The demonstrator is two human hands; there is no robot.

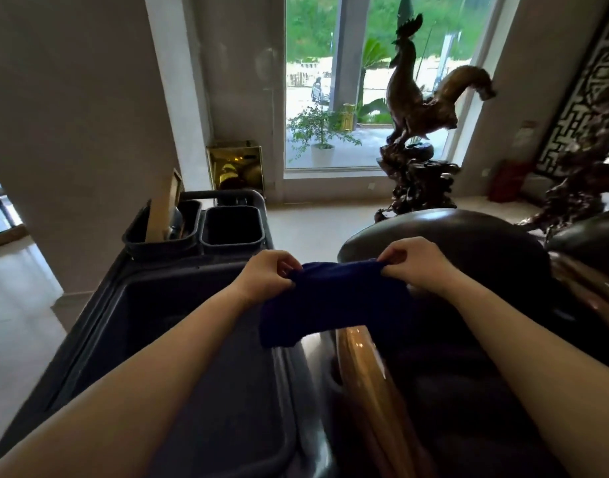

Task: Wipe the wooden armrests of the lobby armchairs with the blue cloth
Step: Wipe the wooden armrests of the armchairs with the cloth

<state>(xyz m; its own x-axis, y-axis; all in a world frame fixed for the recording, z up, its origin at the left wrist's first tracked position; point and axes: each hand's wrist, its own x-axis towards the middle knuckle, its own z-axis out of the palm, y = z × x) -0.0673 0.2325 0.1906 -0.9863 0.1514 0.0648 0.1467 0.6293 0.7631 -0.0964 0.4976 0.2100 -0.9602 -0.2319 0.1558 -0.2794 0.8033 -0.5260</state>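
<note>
A dark blue cloth hangs stretched between my two hands at chest height. My left hand pinches its upper left corner and my right hand pinches its upper right corner. Below the cloth runs a glossy wooden armrest of a dark leather armchair, slanting from the cloth toward the bottom of the view. The cloth's lower edge hangs just above the armrest's far end; I cannot tell whether they touch.
A grey cleaning cart stands at my left, close against the armchair, with two dark bins at its far end. Beyond stand a carved rooster statue, a gold bin, a window and a second armrest at right.
</note>
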